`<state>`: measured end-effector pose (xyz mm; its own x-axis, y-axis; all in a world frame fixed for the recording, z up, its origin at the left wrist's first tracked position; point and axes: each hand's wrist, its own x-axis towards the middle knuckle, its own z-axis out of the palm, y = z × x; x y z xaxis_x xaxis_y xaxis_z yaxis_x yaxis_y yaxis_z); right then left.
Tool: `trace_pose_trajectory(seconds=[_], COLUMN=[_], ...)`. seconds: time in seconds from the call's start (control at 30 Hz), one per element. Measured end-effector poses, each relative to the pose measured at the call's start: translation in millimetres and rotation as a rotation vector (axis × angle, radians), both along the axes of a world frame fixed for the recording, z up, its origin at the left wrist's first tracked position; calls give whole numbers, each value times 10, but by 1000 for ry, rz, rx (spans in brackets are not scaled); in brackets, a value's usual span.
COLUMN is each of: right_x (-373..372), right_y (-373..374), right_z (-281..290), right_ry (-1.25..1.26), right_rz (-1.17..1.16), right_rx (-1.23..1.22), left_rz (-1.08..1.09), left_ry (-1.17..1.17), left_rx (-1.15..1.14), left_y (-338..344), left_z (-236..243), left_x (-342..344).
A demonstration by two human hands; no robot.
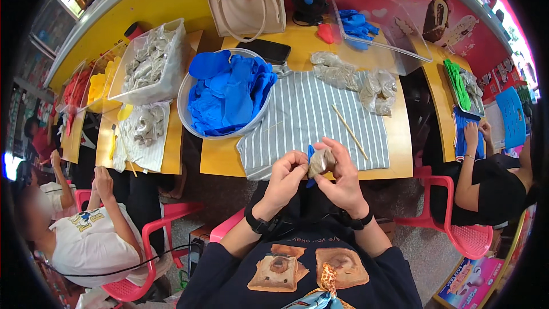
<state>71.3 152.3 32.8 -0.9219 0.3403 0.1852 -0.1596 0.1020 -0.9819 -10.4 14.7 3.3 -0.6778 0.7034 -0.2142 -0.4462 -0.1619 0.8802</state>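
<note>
In front of my body, past the table's near edge, both hands meet on one small bundle. My right hand (346, 183) is curled round a rounded, clear-wrapped packet of grey-brown filling (322, 162). Fingers of my left hand (286, 176) pinch a thin blue rubbery piece (311, 157) pressed against the packet's left side; part of it is hidden by the fingers. A white tub (182, 111) full of flat blue rubbery pieces (229, 97) stands beyond my left hand. Similar grey-brown packets (377, 91) lie on a grey striped cloth (291, 114), beside a thin wooden stick (350, 131).
At the back are a beige tote bag (246, 0), a dark phone (266, 51), a black fan (309, 6) and a clear bin (394, 60) with blue items. A bin of grey packets (150, 63) stands left. People sit on both sides, near pink chairs (469, 237).
</note>
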Motion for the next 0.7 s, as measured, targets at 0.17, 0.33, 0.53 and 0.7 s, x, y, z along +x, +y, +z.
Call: trace_pose_trajectory(seconds=[0.17,0.33,0.53,0.7], right_x=[-47,-28,-19,-36], right_y=[-95,-182,-202,-159], right_z=[38,-82,-118,-158], right_ry=[17,70,81,16], right_rz=[-49,-226,-320,-381], right_rx=[491,380,499,741], left_rz=[184,265,292,234], left_ry=[-27,2,-18,12], left_rx=[247,108,175,94], left_y=[154,70,93,48], left_z=[119,-104,-95,-46], left_x=[204,99,102,85])
